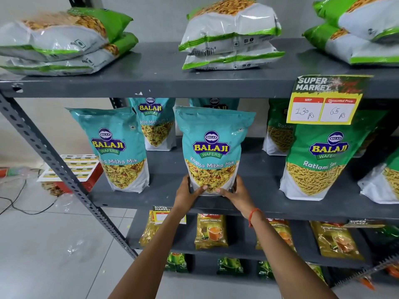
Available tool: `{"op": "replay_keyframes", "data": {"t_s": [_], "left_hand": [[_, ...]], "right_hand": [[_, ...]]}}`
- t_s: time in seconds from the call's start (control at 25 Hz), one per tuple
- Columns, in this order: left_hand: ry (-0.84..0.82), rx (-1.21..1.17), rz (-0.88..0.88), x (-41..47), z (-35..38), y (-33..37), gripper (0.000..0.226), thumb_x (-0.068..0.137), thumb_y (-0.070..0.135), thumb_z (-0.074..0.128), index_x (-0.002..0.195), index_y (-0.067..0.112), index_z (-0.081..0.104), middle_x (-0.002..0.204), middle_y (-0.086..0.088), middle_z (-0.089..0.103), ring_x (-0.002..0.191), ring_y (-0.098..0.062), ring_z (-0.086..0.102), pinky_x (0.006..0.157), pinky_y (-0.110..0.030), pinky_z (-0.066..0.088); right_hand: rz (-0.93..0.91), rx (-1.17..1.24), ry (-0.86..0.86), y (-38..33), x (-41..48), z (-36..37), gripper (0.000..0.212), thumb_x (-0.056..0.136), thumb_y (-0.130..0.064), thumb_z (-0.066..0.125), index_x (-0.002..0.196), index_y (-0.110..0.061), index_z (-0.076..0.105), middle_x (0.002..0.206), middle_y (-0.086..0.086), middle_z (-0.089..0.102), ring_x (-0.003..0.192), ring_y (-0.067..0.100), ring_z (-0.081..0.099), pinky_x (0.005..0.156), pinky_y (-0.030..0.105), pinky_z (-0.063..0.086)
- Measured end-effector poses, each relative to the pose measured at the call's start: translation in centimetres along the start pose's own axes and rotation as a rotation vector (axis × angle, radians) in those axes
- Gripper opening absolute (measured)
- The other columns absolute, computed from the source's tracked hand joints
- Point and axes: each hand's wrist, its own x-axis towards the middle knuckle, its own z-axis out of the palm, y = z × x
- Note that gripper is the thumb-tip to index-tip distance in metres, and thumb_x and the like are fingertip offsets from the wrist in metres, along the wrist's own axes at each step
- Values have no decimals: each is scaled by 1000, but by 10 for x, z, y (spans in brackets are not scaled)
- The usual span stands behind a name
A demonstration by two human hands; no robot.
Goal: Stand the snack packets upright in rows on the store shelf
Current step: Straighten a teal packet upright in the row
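- Step in hand: I am seating the teal plastic snack pouch [212, 147] upright at the front edge of the grey metal middle shelf [259, 190], between the matching teal pouch to its left [117, 147] and the green Ratlami Sev pouch [319, 160].
- Grip: my left hand [186, 194] and right hand [234, 194] clasp the pouch's bottom corners, thumbs across its front; its base looks to be touching the shelf.
- Next move, as I judge it: square the base flat, align the face with the neighbouring pouch, then release gently so that it does not tip.
- Legible print: "BALAJI WAFERS", "Khatta Mitha Mix"; the green pouch reads "Ratlami Sev".
- Yellow paper price tag [323, 102]: "SUPER MARKET", "MRP 130 Rs", "Discounted Price 65 Rs".
- Yellow tea packets on the lower shelf [211, 231]: "Premium Fanning Tea".
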Motion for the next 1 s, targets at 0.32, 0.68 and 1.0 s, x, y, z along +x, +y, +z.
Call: {"op": "replay_keyframes", "data": {"t_s": [0.32,0.68,1.0], "left_hand": [[118,218,273,-26,-18,18,88,86,51,49,147,20,-6,159,0,2,146,-21,5,119,-44,8],[598,284,489,-23,-151,-3,82,89,58,36,145,21,-11,155,4,-9,144,-8,-7,118,-24,0],[98,-60,59,9,-240,-80,79,78,15,72,142,11,25,143,-12,45,129,-26,45,108,-50,38]], "right_hand": [[-239,-168,505,-50,-30,45,100,73,-56,67,148,-22,10,158,8,18,145,22,18,114,37,27],[-625,-281,309,-92,-13,207,63,95,-34,48,146,-8,21,154,12,28,144,18,22,118,24,20],[-89,-115,-89,-48,35,262,79,77,-12,76,141,-10,30,145,10,44,133,26,42,104,37,41]]}}
